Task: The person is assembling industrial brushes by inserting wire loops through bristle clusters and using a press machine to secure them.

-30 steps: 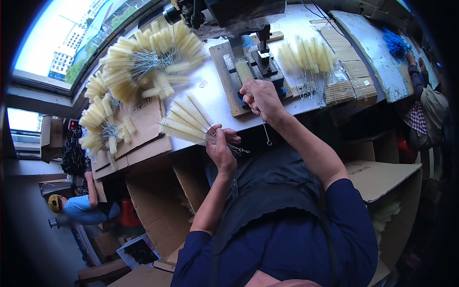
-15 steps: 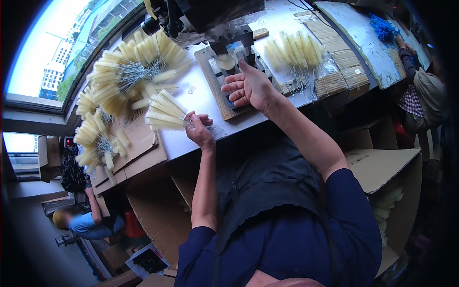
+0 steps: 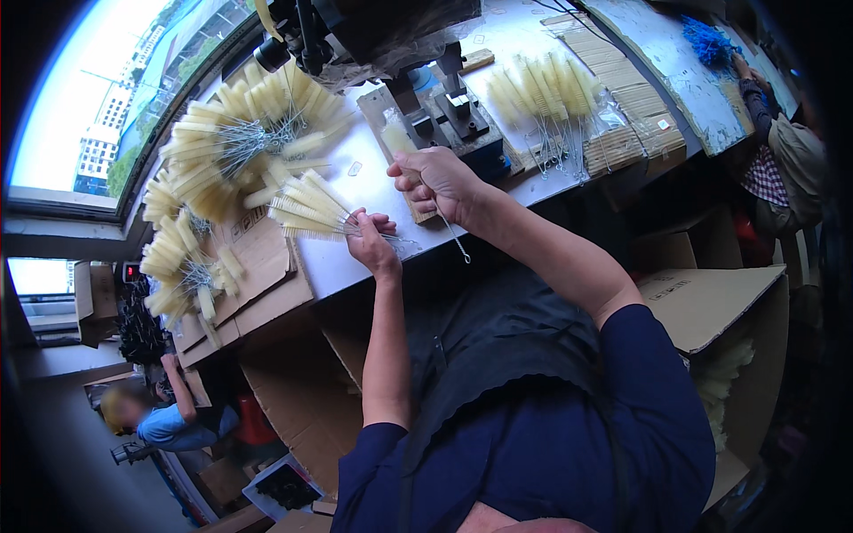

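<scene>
My left hand (image 3: 370, 244) is closed round the wire stems of several cream bottle brushes (image 3: 306, 204), whose bristles fan out to the left. In my right hand (image 3: 437, 185) is a single bottle brush (image 3: 396, 136), gripped by its wire near the bristles. Its bristle head points up and left, and its looped wire end hangs below my fist. Just beyond this hand stands a dark metal machine fixture (image 3: 453, 111) on a wooden board (image 3: 377, 104).
Large heaps of bottle brushes (image 3: 209, 147) lie at the left on cardboard. Another row of brushes (image 3: 546, 89) rests to the right on cardboard (image 3: 626, 98). Open cartons (image 3: 298, 400) stand below the table. Two other people are nearby, one in blue (image 3: 182, 426) at the left.
My right hand has gone from spread fingers beside the fixture to a closed grip on one brush, drawn toward me. The left hand has stayed nearly still with its bunch.
</scene>
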{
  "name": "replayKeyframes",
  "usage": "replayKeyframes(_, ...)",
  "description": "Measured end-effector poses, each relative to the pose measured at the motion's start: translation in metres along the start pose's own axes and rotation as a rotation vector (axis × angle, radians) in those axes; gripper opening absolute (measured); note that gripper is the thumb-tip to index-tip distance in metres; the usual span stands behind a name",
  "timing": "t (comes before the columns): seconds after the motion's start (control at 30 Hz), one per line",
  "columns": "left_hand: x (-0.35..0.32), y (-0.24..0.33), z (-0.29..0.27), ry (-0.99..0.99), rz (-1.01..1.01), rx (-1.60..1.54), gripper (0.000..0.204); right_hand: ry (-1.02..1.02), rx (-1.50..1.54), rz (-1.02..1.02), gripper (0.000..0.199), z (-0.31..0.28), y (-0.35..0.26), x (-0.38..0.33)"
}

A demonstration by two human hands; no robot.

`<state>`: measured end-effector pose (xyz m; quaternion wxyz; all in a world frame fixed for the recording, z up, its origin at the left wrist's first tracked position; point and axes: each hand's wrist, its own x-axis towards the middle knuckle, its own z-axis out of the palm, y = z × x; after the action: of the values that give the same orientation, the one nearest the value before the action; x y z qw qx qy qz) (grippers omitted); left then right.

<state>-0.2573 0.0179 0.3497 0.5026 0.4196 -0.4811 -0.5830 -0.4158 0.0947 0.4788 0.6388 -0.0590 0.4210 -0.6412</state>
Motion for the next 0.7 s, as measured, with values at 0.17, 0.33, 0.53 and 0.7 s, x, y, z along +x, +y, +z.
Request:
replayKeyframes(0.17, 0.001, 0.000, -0.001, 0.001, -0.008, -0.012, 0.027, -0.010, 0.012, -0.150, 0.034, -0.029, 0.006, -0.014)
replayKeyframes(0.33, 0.002, 0.001, -0.002, -0.021, -0.005, 0.012, 0.027, -0.002, 0.070, -0.277, 0.035, -0.071, -0.009, -0.020)
replayKeyframes(0.53, 0.001, 0.000, -0.002, -0.011, -0.009, 0.009, 0.026, -0.023, 0.171, -0.200, 0.034, -0.077, -0.026, -0.016)
replayKeyframes(0.7, 0.001, -0.001, 0.001, -0.024, 0.005, 0.015, 0.026, -0.028, 0.209, -0.154, 0.035, -0.079, -0.032, -0.016)
